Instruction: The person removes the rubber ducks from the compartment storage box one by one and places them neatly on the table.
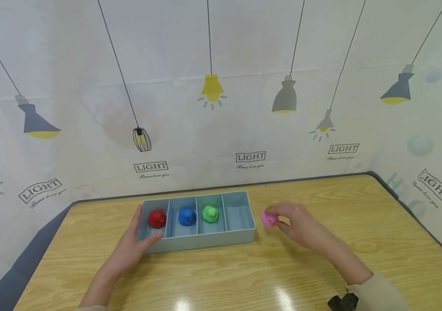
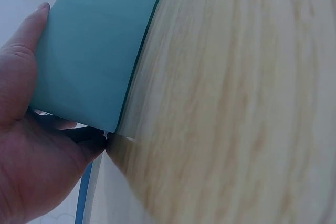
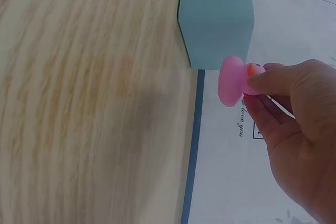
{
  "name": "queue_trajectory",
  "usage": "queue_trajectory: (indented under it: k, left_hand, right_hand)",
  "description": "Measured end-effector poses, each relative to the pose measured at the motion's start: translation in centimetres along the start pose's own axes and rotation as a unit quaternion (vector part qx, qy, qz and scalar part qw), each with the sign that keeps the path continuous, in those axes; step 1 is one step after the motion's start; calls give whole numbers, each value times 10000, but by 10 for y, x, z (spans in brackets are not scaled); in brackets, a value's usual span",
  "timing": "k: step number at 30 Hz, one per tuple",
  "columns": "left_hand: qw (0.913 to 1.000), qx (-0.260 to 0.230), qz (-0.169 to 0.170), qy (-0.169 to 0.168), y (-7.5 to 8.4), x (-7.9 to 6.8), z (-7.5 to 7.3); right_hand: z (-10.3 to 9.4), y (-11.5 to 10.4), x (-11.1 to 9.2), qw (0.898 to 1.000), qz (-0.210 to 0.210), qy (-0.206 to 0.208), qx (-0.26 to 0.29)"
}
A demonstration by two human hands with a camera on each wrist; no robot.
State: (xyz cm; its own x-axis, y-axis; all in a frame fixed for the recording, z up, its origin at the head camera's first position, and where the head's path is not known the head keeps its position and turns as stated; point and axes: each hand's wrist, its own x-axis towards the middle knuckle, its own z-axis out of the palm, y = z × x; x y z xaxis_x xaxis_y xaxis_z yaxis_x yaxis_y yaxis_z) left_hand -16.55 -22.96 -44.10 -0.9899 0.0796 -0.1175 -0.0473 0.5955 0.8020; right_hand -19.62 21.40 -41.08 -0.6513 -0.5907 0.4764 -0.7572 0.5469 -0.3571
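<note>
My right hand (image 1: 302, 224) pinches a small pink rubber duck (image 3: 231, 81) between thumb and fingertips, just beyond the right end of a blue-grey divided box (image 1: 209, 242). With its thumb at the front rim and its fingers along the left end, my left hand (image 1: 129, 242) holds that box on the table. From the left, its compartments contain a red rubber duck (image 1: 157, 219), a blue rubber duck (image 1: 187, 216) and a green rubber duck (image 1: 210, 214). Bare floor shows in the rightmost compartment. Only the box's outer wall (image 2: 100, 51) appears in the left wrist view.
The box stands on a wood-grain table (image 1: 213, 276) near its back edge. Behind and beside the table hangs a pale cloth (image 1: 174, 108) printed with lamps. A dark strip (image 1: 302, 179) runs along the table's edge.
</note>
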Motion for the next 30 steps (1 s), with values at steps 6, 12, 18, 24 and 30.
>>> queue_trajectory:
  k: [6,12,18,24,30]
  left_hand:
    - [10000,-12,-9,3,0,0,0]
    - [10000,-48,46,47,0,1,-1]
    - [9999,-168,0,-23,2,-2,-1]
    - [9999,-165,-10,4,1,0,-2]
    - [9998,-177,-15,-7,-1,-1,0]
  right_hand:
    - [4,5,-6,9999,77,-54,117]
    - [5,6,-10,9999,117,-9,85]
    - [3,5,-14,9995,271,-106,76]
    - [2,6,-17,9984,450,-348,54]
    - [9,15,-14,9953,808,-520,129]
